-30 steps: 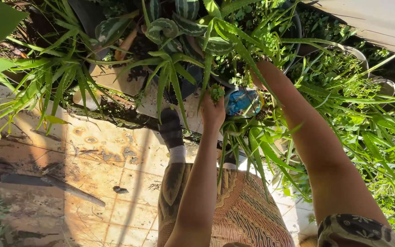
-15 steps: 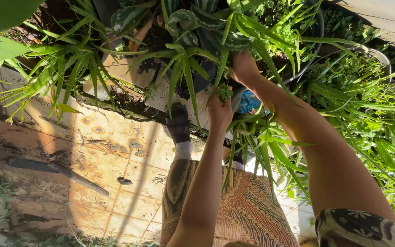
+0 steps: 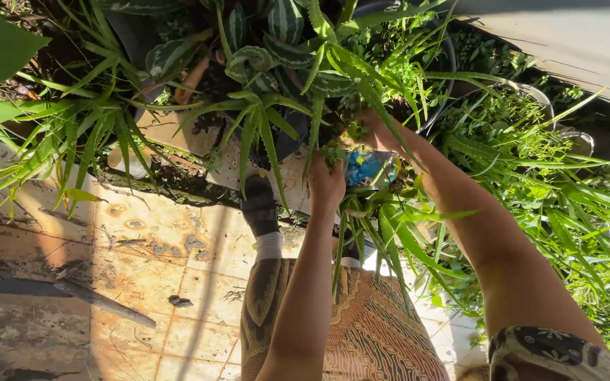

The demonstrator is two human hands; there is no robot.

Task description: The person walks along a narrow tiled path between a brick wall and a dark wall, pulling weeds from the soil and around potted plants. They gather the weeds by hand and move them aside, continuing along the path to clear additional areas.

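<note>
Head view: nearest the camera, a patterned brown garment is seen over the legs, with a dark shoe and white sock planted on worn, sunlit tiles. Both forearms are stretched forward and upward into the greenery. The left hand is closed in a loose fist around thin green stems just left of a blue pot, knuckles turned towards the camera. The pot is small, glossy blue with pale markings, and is half hidden by long strap leaves; it sits between the two hands, above the tile edge. The right hand is reached over and past the pot, fingers buried in foliage, so whether it is gripping anything cannot be told. Further off, striped broad leaves and a dark round planter are seen, with a pale wall at the far right
</note>
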